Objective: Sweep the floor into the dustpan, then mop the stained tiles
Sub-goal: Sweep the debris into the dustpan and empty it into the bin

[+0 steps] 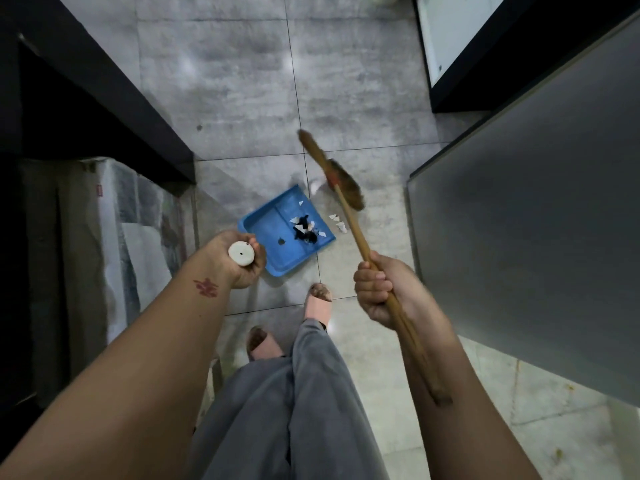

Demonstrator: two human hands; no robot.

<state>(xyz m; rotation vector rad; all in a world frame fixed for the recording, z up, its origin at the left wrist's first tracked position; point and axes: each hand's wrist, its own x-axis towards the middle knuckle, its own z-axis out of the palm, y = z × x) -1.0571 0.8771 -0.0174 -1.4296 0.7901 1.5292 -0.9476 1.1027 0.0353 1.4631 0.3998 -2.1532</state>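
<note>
A blue dustpan [273, 220] rests on the grey tiled floor [225, 98] with black and white scraps lying inside it. My left hand [239, 259] is closed around the white end of the dustpan's upright handle [240, 253]. My right hand [379, 291] grips the wooden stick of a broom [346, 209]. The broom's brown bristle head [346, 181] hovers blurred just right of the pan's open edge. A few white scraps [338, 223] lie on the tile between the pan and the stick.
A dark counter edge [104, 84] runs along the left, with a covered box [114, 237] below it. A large grey appliance [536, 220] fills the right side. My feet in pink sandals [320, 303] stand just behind the dustpan. The aisle between is narrow.
</note>
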